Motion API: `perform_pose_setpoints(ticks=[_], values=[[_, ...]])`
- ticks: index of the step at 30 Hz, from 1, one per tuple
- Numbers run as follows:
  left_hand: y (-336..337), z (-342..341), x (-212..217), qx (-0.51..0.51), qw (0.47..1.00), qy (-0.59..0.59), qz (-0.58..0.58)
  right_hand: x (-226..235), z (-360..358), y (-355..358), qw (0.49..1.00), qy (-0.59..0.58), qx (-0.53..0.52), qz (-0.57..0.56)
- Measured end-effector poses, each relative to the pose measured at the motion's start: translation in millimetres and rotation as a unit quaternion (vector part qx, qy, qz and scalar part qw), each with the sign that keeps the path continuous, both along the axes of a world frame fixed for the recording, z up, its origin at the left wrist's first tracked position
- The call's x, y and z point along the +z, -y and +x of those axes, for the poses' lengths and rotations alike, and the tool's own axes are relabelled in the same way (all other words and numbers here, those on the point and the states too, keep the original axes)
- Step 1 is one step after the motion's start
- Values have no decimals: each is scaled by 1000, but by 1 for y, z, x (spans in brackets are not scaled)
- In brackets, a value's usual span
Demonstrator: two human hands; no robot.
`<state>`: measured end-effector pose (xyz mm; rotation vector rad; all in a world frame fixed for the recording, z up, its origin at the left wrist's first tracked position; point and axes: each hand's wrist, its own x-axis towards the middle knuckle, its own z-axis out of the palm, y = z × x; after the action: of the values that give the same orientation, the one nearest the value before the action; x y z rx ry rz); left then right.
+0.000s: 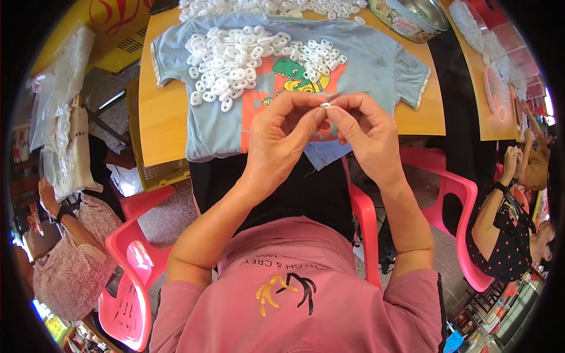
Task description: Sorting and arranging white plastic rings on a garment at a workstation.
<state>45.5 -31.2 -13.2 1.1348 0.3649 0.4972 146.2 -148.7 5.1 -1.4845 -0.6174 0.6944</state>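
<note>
My left hand (275, 135) and my right hand (369, 129) meet above the near edge of a blue T-shirt (365, 65) laid on the table. A small white plastic piece (325, 106) is pinched between the thumbs and fingertips of both hands. Its exact shape is mostly covered by the fingers. Beyond my left hand lies a heap of white oval plastic pieces (229, 65) with two holes each. A smaller pile of smaller white pieces (318, 59) rests to its right, on the shirt's dinosaur print.
More white pieces (271, 7) are spread along the far side of the wooden table (424, 117). A round metal tin (409, 20) stands at the far right. Pink chairs (132, 282) flank me. Other people sit on both sides, including a person in a dotted top (506, 247).
</note>
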Motion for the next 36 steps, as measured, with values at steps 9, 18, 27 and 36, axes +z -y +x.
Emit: perform_pose_setpoints(ticks=[9, 18, 27, 36], values=[[-9, 2, -14, 71, 840, 114, 525, -1, 1, 11, 977, -201, -3, 68], [-1, -6, 8, -90, 993, -54, 58, 2, 3, 22, 997, -56, 32, 49], [-2, 1, -8, -84, 995, -26, 50, 2, 63, 26, 951, 290, -26, -99], [-5, 2, -3, -76, 996, -46, 24, 7, 85, 21, 799, 571, 90, -164]])
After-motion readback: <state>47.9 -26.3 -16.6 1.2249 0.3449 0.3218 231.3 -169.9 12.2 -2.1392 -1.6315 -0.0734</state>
